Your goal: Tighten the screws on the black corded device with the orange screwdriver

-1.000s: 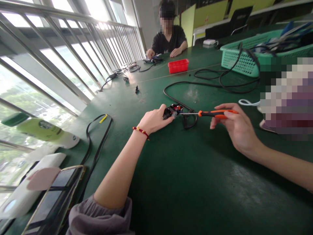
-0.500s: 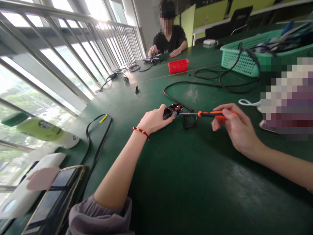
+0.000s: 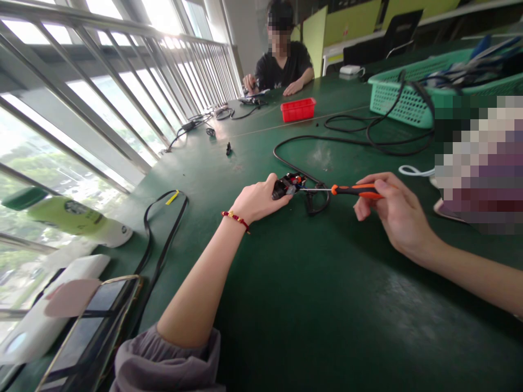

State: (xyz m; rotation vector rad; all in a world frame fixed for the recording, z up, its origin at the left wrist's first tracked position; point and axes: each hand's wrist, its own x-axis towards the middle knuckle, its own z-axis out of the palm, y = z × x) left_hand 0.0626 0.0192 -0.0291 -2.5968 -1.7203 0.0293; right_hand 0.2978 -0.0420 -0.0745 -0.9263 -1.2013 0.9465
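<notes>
grip of the right hand [image 3: 396,215] is closed on the back of the screwdriver [image 3: 355,190]; the left hand [image 3: 259,198] is clamped on a small black gadget [image 3: 286,186], though whether that rests on the tabletop [image 3: 310,294] cannot be told. the gadget lies left of the right grip, along the screwdriver's sideways long axis, the shaft's end at its right side. the left hand is nearer the gadget.

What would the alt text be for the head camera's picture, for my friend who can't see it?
A person's left hand grips a small dark device while the right hand points an orange-and-black screwdriver at it, at a green table. Beyond are a red bin and, farther back, another person.
</notes>
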